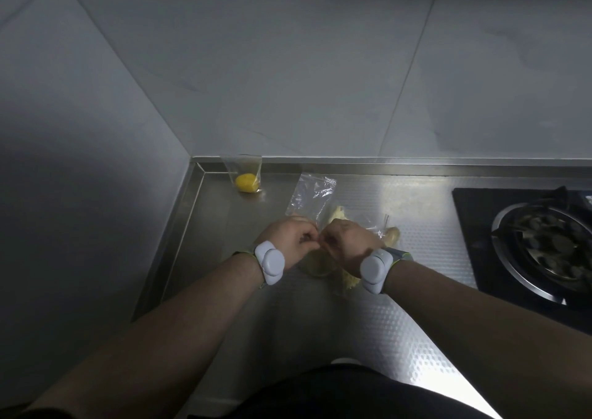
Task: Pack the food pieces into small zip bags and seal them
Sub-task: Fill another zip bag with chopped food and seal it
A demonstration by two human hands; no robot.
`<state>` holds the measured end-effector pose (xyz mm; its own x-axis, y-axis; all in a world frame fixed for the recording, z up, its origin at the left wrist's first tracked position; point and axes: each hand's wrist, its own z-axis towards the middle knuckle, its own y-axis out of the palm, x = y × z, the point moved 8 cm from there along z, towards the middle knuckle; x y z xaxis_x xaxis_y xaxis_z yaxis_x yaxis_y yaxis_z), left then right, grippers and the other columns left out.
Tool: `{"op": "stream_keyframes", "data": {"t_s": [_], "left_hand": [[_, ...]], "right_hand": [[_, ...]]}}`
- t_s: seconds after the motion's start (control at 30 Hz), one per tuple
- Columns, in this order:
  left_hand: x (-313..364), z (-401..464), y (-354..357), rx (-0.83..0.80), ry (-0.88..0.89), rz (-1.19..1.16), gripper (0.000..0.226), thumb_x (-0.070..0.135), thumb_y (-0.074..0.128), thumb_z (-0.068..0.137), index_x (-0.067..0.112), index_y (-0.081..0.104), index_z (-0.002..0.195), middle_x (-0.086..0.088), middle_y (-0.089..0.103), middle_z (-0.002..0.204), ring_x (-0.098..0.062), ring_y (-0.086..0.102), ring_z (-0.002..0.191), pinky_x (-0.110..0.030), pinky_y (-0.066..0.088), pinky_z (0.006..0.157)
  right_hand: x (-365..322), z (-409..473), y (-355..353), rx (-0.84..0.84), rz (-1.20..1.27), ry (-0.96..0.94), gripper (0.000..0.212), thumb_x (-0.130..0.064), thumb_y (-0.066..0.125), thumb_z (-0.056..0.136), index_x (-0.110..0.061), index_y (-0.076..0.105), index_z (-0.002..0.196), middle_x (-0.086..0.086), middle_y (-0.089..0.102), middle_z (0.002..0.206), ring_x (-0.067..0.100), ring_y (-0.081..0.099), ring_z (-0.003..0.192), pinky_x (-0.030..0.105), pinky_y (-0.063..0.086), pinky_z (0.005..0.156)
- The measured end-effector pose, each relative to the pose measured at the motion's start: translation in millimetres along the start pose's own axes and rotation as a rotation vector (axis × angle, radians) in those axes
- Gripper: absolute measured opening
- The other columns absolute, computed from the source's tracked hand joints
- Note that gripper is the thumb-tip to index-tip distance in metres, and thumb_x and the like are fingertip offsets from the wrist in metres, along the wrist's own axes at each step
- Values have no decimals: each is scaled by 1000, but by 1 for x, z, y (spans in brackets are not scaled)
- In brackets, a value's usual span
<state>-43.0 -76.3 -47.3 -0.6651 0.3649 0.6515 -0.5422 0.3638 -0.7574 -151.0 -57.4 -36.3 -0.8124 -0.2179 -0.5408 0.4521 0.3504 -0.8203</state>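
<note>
My left hand (290,236) and my right hand (347,242) meet over the steel counter (400,306), fingertips pinched together on the top edge of a small zip bag (318,263). That bag hangs below my fingers and holds a pale yellowish food piece. An empty clear zip bag (312,197) lies flat just beyond my hands. Pale food pieces (392,234) lie under plastic to the right of my right hand, and more (350,282) show below my right wrist. A small bag with a bright yellow food piece (246,182) leans on the back ledge.
A black gas stove (538,242) with a round burner fills the counter's right side. Grey tiled walls (288,66) close the back and the left. A raised steel rim (179,220) runs along the counter's left edge. White trackers sit on both wrists.
</note>
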Motion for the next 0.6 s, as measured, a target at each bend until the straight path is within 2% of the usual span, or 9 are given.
{"op": "stream_keyframes", "data": {"t_s": [0.2,0.43,0.6], "left_hand": [[-7,0,-2,-24,-33,-5,3,14,70,81,13,71,78,0,67,116,-16,60,108,-35,48,91],[-3,0,-3,-11,-35,-3,7,21,73,79,15,72,83,2,68,108,-15,64,97,-35,52,85],[1,2,-3,-19,-26,7,6,19,71,82,14,72,82,0,69,106,-18,63,99,-36,52,85]], "right_hand": [[10,-2,-4,8,11,-7,14,-27,57,88,-18,65,95,5,65,98,25,59,94,36,48,80],[10,0,-3,16,-12,-3,20,-31,57,89,-16,65,99,6,65,102,25,58,96,35,48,80],[12,0,-3,28,16,-7,17,-30,58,88,-19,66,97,3,65,99,23,59,94,32,48,80]]}}
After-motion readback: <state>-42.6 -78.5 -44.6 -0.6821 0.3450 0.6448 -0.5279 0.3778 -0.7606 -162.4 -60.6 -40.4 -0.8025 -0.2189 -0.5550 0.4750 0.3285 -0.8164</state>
